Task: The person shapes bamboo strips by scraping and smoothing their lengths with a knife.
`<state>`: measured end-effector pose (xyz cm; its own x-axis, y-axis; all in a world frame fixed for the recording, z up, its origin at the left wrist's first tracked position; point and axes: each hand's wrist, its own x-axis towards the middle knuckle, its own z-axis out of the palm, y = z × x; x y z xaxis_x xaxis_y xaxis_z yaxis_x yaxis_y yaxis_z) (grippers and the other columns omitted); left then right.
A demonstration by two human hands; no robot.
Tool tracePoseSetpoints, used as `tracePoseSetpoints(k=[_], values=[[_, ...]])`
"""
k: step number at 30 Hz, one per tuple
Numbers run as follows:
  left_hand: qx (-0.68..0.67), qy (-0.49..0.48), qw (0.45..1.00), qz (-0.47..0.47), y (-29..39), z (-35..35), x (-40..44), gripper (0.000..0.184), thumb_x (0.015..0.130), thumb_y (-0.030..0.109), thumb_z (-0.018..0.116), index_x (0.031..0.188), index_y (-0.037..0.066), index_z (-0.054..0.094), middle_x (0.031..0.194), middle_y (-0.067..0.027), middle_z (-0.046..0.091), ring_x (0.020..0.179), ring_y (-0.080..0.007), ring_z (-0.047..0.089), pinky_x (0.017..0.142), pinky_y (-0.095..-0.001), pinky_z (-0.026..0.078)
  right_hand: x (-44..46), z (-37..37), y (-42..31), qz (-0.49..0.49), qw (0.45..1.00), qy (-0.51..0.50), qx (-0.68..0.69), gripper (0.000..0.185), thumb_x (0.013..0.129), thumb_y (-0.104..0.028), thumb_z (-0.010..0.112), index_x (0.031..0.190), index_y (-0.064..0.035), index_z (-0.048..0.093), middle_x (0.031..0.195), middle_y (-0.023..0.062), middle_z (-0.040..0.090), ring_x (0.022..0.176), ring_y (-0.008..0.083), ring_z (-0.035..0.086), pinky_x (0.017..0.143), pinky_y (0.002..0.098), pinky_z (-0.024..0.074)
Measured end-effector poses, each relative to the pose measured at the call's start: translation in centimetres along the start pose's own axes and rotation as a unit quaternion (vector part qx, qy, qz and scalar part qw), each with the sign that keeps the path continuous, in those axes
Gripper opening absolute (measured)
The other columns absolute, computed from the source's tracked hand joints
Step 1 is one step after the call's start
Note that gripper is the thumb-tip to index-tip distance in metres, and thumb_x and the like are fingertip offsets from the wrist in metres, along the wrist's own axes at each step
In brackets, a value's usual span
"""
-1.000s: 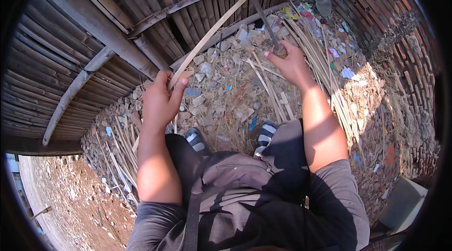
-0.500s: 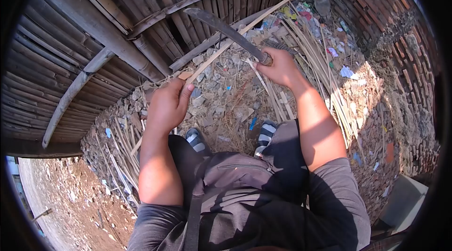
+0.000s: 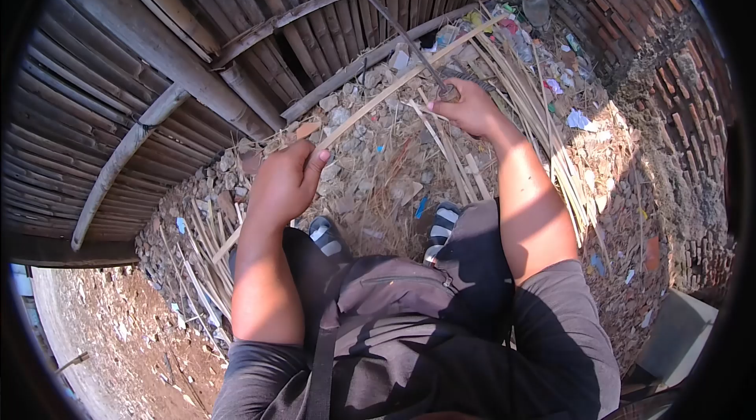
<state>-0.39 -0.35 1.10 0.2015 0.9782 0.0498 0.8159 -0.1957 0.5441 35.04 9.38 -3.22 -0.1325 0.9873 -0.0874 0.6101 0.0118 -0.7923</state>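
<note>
My left hand (image 3: 285,183) is closed around the near end of a long, pale bamboo strip (image 3: 386,92), which slants away to the upper right. In my right hand (image 3: 471,111) is the handle of a machete (image 3: 403,34). Its dark blade points up and to the left, turned nearly edge-on to me, and crosses the strip in view; whether the two touch I cannot tell. Under the right forearm and beyond it lies a bundle of split bamboo strips (image 3: 535,120).
A bamboo slat wall (image 3: 102,160) rises at left, a brick wall (image 3: 685,136) at right. Rubble and litter (image 3: 362,176) cover the ground around my sandalled feet (image 3: 442,228). More strips (image 3: 206,262) lie by my left arm, and a pale block (image 3: 677,337) stands at lower right.
The machete blade has turned from showing its broad side to nearly edge-on, its tip swinging up and right. The strip's far end has dropped slightly. Both hands keep their hold.
</note>
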Motion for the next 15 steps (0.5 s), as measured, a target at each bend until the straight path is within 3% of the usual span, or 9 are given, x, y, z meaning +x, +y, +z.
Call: tracePoseSetpoints(k=[1, 2, 5, 6, 9, 13, 15], values=[[0.002, 0.007, 1.0, 0.008, 0.0, 0.2, 0.0, 0.04, 0.105, 0.042, 0.062, 0.097, 0.003, 0.068, 0.078, -0.0235, 0.068, 0.079, -0.0467, 0.067, 0.07, -0.0531, 0.051, 0.0, -0.5, -0.1, 0.068, 0.997, 0.0, 0.032, 0.067, 0.083, -0.038, 0.086, 0.131, 0.0046, 0.066, 0.101, 0.0176, 0.075, 0.087, 0.0266, 0.071, 0.083, 0.0394, 0.0546], [0.004, 0.014, 1.0, 0.016, 0.0, 0.7, 0.1, 0.038, 0.104, 0.041, 0.063, 0.098, 0.003, 0.069, 0.077, -0.023, 0.068, 0.078, -0.0458, 0.067, 0.07, -0.0513, 0.051, -0.3, -0.9, -0.3, 0.118, 0.992, -0.02, 0.047, 0.064, 0.083, -0.033, 0.086, 0.132, 0.0022, 0.066, 0.104, 0.018, 0.074, 0.09, 0.0258, 0.071, 0.085, 0.0388, 0.0542], [-0.003, 0.011, 1.0, 0.017, 0.5, 1.2, 0.5, 0.037, 0.103, 0.039, 0.065, 0.099, 0.002, 0.07, 0.076, -0.0221, 0.068, 0.076, -0.0439, 0.068, 0.07, -0.0487, 0.052, -1.0, 0.2, -0.9, 0.003, 0.998, -0.053, -0.037, 0.061, 0.084, -0.031, 0.084, 0.132, 0.0024, 0.066, 0.102, 0.0184, 0.076, 0.092, 0.0284, 0.073, 0.086, 0.0397, 0.0545], [-0.006, 0.005, 1.0, 0.012, 0.5, 1.3, 0.5, 0.037, 0.103, 0.038, 0.065, 0.099, 0.002, 0.07, 0.076, -0.022, 0.068, 0.076, -0.0434, 0.068, 0.07, -0.0483, 0.052, -1.7, 1.5, -1.2, -0.085, 0.988, 0.01, -0.127, 0.059, 0.084, -0.033, 0.084, 0.128, 0.0015, 0.067, 0.098, 0.0207, 0.076, 0.092, 0.0344, 0.074, 0.084, 0.0426, 0.0548], [-0.022, -0.005, 0.999, 0.024, 0.4, 1.2, 0.4, 0.037, 0.103, 0.038, 0.066, 0.099, 0.002, 0.07, 0.075, -0.0214, 0.067, 0.074, -0.0402, 0.069, 0.069, -0.0466, 0.052, -2.9, 1.0, -6.0, -0.102, 0.961, -0.165, -0.197, 0.057, 0.083, -0.036, 0.085, 0.123, 0.0006, 0.069, 0.096, 0.0241, 0.074, 0.096, 0.0398, 0.073, 0.085, 0.0446, 0.0547], [-0.039, -0.009, 0.999, 0.024, 0.0, 0.9, 0.0, 0.037, 0.102, 0.038, 0.067, 0.098, 0.001, 0.07, 0.072, -0.02, 0.066, 0.07, -0.0368, 0.068, 0.067, -0.045, 0.051, -1.6, 0.9, -2.9, -0.133, 0.97, -0.13, -0.159, 0.055, 0.082, -0.038, 0.086, 0.119, -0.0002, 0.07, 0.096, 0.0251, 0.074, 0.096, 0.0407, 0.072, 0.087, 0.0451, 0.0551], [-0.039, -0.002, 0.999, 0.036, -0.5, 0.9, 0.1, 0.037, 0.102, 0.038, 0.067, 0.097, 0.002, 0.07, 0.071, -0.0193, 0.065, 0.068, -0.0358, 0.067, 0.066, -0.0445, 0.051, -0.9, -0.2, -0.8, -0.079, 0.989, -0.069, -0.108, 0.057, 0.083, -0.037, 0.086, 0.124, -0.001, 0.07, 0.098, 0.0194, 0.076, 0.096, 0.0333, 0.073, 0.088, 0.0421, 0.0546]])
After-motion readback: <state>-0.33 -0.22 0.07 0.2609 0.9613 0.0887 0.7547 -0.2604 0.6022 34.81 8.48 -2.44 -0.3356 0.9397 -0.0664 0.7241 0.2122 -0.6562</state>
